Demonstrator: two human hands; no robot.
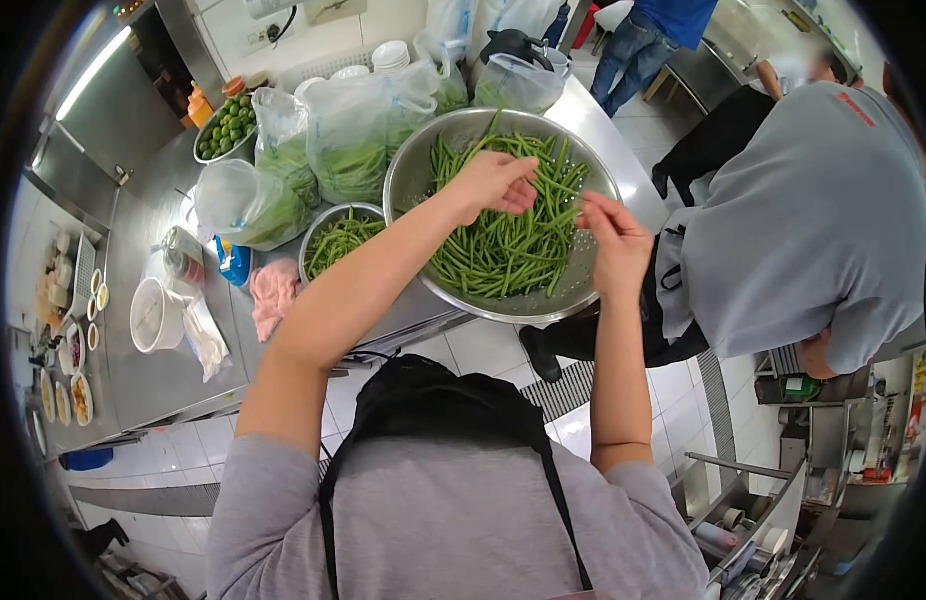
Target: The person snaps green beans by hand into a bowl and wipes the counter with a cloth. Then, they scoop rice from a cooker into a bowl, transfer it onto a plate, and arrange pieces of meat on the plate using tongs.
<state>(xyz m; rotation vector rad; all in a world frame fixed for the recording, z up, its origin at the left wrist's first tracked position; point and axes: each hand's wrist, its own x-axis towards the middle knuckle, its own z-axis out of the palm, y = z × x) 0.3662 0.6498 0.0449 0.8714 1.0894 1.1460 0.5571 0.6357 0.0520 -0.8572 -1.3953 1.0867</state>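
Observation:
A large metal colander (407, 182) full of green beans (503, 255) stands at the counter's edge in front of me. Over it, my left hand (499, 187) pinches one end of a single green bean (560, 187) between thumb and fingers. The other end is at the closed fingertips of my right hand (615, 243), above the colander's right rim. Left of the colander, a smaller metal bowl (308, 250) holds more green beans.
Plastic bags of green vegetables (348, 150) crowd the counter behind the bowl. A pink cloth (275, 297) and a white tub (157, 315) lie further left. Close on my right, a person in a grey shirt (803, 220) bends over. Limes (228, 128) fill a bowl at the back.

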